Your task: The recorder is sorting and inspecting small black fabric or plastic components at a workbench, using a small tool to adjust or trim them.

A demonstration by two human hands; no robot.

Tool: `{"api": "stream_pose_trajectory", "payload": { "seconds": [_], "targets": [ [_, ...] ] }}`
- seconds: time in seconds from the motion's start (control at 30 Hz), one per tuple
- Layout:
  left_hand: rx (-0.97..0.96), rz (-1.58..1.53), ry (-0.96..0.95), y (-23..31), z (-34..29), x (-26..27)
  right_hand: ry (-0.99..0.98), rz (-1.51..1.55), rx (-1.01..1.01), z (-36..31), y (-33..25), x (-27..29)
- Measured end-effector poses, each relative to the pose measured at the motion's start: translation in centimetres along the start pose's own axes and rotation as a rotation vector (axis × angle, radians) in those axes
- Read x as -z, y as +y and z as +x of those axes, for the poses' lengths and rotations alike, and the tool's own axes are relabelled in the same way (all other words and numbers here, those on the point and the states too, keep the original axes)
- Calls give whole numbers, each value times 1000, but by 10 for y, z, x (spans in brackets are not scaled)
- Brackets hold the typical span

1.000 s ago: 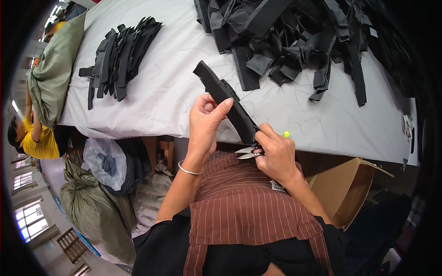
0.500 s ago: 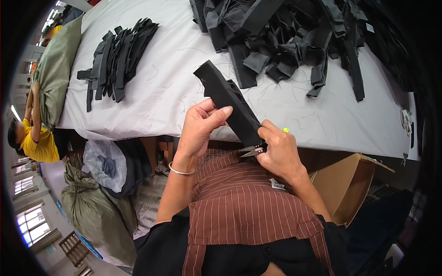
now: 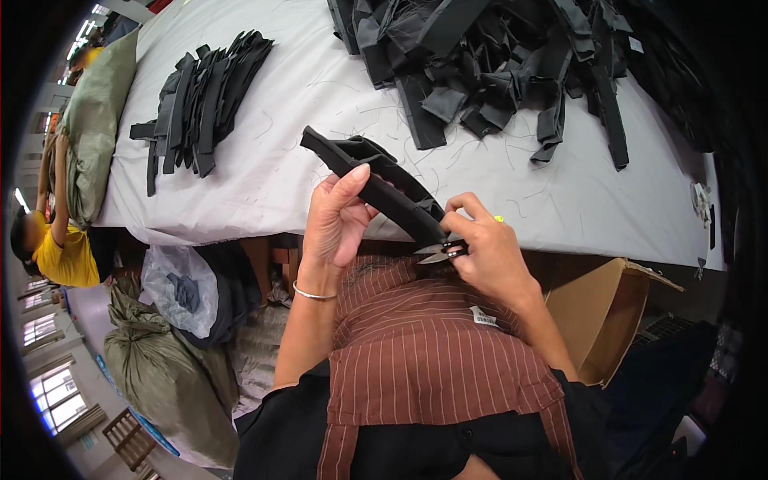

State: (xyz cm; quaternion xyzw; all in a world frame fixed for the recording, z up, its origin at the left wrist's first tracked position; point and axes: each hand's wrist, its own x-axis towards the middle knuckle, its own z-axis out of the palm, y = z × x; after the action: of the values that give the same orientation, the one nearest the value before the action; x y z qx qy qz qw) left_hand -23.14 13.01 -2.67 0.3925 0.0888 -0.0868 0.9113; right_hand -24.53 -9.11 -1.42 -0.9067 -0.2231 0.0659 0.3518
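Folded black strip point(image 3: 382, 198) in pinching left hand point(image 3: 338, 214), snips point(image 3: 438, 256) in curled right hand point(image 3: 494, 250), roomy, thread-strewn tabletop point(image 3: 276, 172) beyond near edge.

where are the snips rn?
Head view, just right of centre: the snips are in the right hand, blades pointing left, at the lower end of the black fabric strip.

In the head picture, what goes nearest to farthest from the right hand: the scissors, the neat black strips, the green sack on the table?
1. Scissors: in the right hand.
2. Neat black strips: on the table, left.
3. Green sack: table's left edge.
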Motion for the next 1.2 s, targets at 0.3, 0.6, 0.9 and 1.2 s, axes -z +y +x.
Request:
{"api": "stream_pose_trajectory", "payload": {
  "seconds": [0.3, 0.6, 0.9, 1.2],
  "targets": [
    [-40, 2, 45, 0, -4, -3, 145, 488, -101, 2, -1, 27],
    [-60, 59, 72, -4, -17, 3, 211, 485, -72, 2, -16, -2],
    [121, 95, -16, -13, -16, -8, 224, 490, -35, 9, -17, -15],
    [118, 262, 21, -10, -14, -7, 54, 639, -264, 9, -9, -20]
  ]
}}
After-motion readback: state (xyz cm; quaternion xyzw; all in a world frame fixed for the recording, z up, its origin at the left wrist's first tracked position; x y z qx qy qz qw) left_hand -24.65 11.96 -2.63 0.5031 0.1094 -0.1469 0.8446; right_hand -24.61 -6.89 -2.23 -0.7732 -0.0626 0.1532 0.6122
